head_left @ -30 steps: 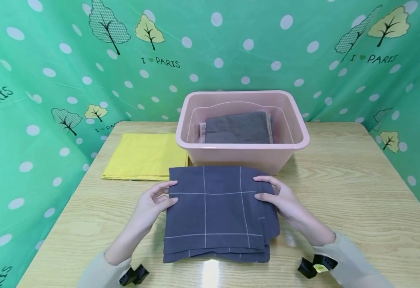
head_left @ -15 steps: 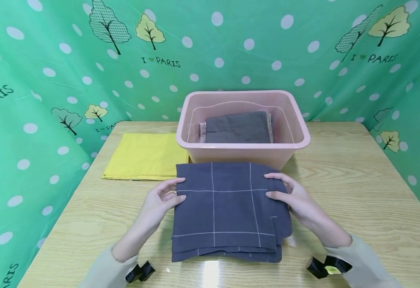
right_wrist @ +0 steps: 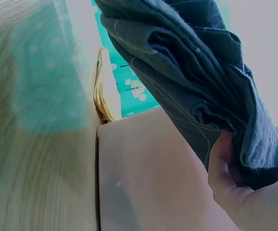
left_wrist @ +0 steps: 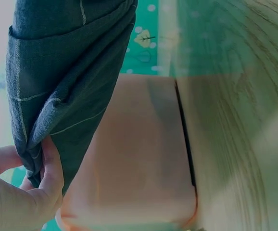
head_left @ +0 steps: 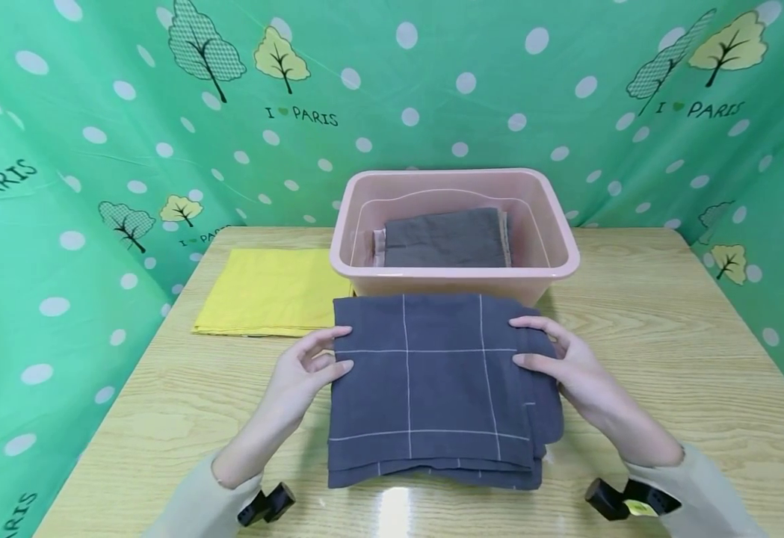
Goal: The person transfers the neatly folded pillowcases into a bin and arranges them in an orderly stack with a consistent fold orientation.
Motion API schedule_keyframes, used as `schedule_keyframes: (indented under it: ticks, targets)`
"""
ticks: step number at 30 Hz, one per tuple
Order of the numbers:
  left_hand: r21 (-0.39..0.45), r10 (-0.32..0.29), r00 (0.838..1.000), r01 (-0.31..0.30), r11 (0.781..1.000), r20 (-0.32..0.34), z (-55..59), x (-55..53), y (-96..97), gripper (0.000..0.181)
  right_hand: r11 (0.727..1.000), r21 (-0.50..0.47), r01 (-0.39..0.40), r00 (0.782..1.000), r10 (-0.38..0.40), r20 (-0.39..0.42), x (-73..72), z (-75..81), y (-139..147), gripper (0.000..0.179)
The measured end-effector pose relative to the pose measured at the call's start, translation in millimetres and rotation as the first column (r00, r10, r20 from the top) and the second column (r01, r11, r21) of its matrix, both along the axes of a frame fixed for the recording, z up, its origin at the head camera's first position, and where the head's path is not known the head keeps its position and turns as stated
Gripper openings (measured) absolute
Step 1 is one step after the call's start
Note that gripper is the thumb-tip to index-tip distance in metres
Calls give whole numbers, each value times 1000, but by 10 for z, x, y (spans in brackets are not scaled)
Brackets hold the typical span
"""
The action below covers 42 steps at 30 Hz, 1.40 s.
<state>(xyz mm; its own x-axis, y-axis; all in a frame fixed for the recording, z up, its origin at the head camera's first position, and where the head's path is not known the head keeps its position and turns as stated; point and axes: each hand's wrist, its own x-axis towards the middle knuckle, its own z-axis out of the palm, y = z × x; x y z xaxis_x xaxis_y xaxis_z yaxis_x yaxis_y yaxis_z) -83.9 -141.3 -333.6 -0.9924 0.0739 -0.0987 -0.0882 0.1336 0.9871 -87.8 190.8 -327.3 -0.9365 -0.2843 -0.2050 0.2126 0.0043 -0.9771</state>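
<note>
A folded dark blue cloth (head_left: 439,392) is hanging over the table (head_left: 661,329), before a pink tub (head_left: 455,273), while the left hand (head_left: 300,373) and right hand (head_left: 569,366) are pinching its sides, seemingly for the carrying part, and moving next probably needs tight, level holding.

The head camera looks forward and down from above the near edge of the table (head_left: 667,336), far enough back to frame the whole pink bin (head_left: 452,273) towards one o'clock. Each wrist camera sits low and close to the dark cloth (head_left: 432,388), its picture turned sideways: tabletop at three o'clock in the left, nine in the right. Both share the cloth and the bin's outside.
</note>
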Motion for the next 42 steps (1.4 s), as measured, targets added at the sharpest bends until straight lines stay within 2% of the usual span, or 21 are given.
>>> schedule_keyframes:
  ticks: [19, 24, 32, 42]
  targets:
    - [50, -20, 995, 25, 998, -102, 169, -56, 29, 40, 998, -65, -5, 998, 0, -69, -21, 154, 117, 38]
    - [70, -14, 994, 21, 997, -106, 216, -87, 50, 40, 997, -74, 3, 997, -9, -79, -41, 202, 151, 39]
    - [99, -19, 988, 34, 994, -150, 284, -150, 82, 41, 996, -90, 10, 996, -19, -92, -82, 258, 180, 40]
    - [86, -6, 990, 18, 996, -138, 353, -272, 109, 40, 993, -111, 33, 995, -43, -89, -172, 323, 194, 40]
